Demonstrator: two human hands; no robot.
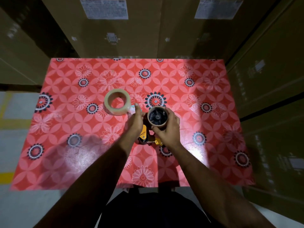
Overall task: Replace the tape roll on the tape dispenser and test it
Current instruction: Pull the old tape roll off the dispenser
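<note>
A yellow and black tape dispenser (143,134) is held above the middle of the red table. Its black hub carries an empty brown cardboard core (157,116), facing up at me. My right hand (167,127) wraps around the core from the right, thumb on its near side. My left hand (136,121) grips the dispenser's left side, fingers partly spread. A full roll of clear tape (117,102) lies flat on the table just left of my hands, with a loose tape end (132,110) beside it.
The table is covered by a red floral patterned cloth (82,129). Tall cardboard boxes (115,30) stand behind it and to the right (271,96). Grey floor with yellow lines (9,122) shows at the left.
</note>
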